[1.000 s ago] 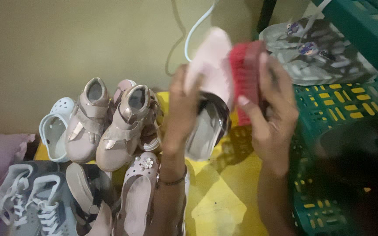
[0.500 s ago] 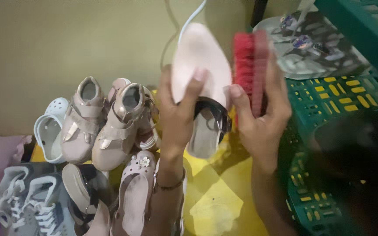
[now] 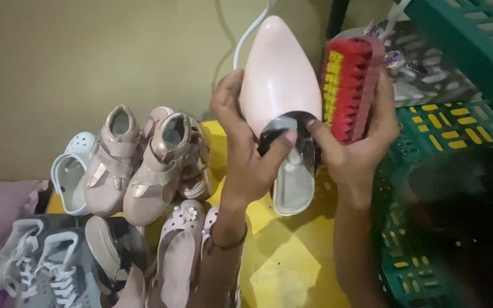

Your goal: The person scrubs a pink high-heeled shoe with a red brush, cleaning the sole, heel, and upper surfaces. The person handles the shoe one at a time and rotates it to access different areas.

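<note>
The left hand [image 3: 246, 151] grips a pale pink pointed shoe [image 3: 281, 85] from its left side, thumb across the dark heel area, so that the smooth sole faces the viewer and stands nearly upright, toe uppermost. The right hand [image 3: 355, 151] is closed around a red-bristled scrubbing brush with yellow tufts [image 3: 346, 85], fingers wrapped over its back, bristles turned toward the shoe; brush and sole stand side by side, touching or nearly so along the shoe's right edge. Both are held above the yellow surface [image 3: 281, 274]. Below left lie a pair of beige strapped children's boots [image 3: 138, 165], a white clog [image 3: 72, 177] and grey laced sneakers [image 3: 35, 268]; green plastic crates [image 3: 452, 131] stand at right.
</note>
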